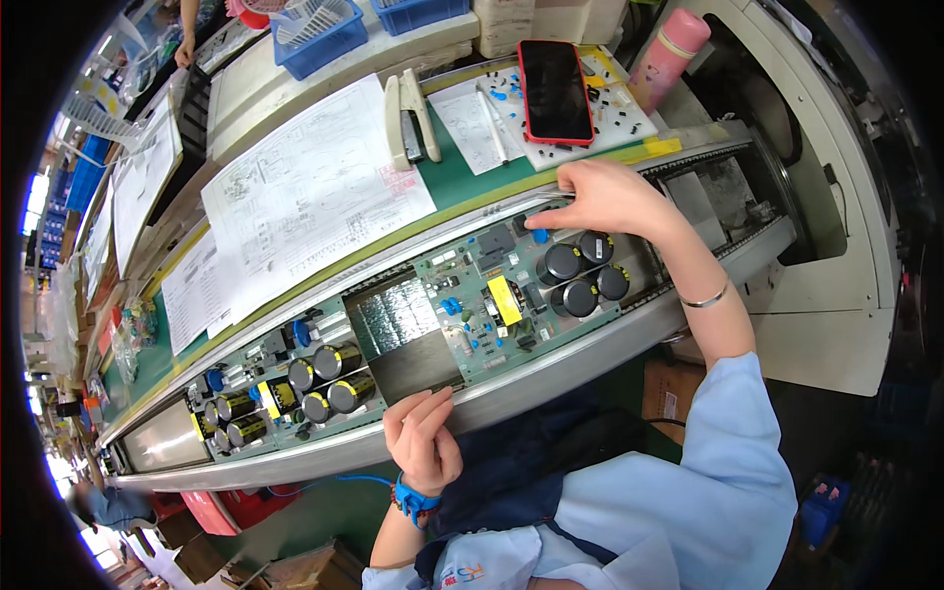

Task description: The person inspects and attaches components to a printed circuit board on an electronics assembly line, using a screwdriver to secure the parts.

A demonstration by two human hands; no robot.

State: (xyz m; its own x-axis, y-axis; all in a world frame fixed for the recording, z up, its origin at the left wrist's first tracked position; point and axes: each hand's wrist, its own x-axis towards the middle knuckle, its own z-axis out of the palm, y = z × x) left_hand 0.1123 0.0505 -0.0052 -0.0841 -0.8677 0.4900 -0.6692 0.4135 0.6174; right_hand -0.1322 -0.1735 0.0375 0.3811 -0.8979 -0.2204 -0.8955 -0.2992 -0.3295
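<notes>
A green circuit board (470, 265) lies in a long metal conveyor track, with black round capacitors (562, 263) and a yellow-topped transformer (504, 299) on it. My right hand (615, 200) reaches over the board's far right part. Its thumb points left beside a small blue component (540, 236), and its other fingers curl by the far rail; what they grip is hidden. My left hand (423, 438) is at the near rail (511, 383), below the gap left of this board. Its fingers are loosely bent, thumb apart, with nothing visible in them. Another populated board (285, 379) sits farther left.
Beyond the track lie printed drawings (315, 187), a beige stapler-like tool (409, 120), a white pen (492, 126) and a red-cased phone (556, 93) among loose components. A pink bottle (669, 59) stands far right, beside a pale machine housing (816, 334). Blue bins (320, 44) stand at the back.
</notes>
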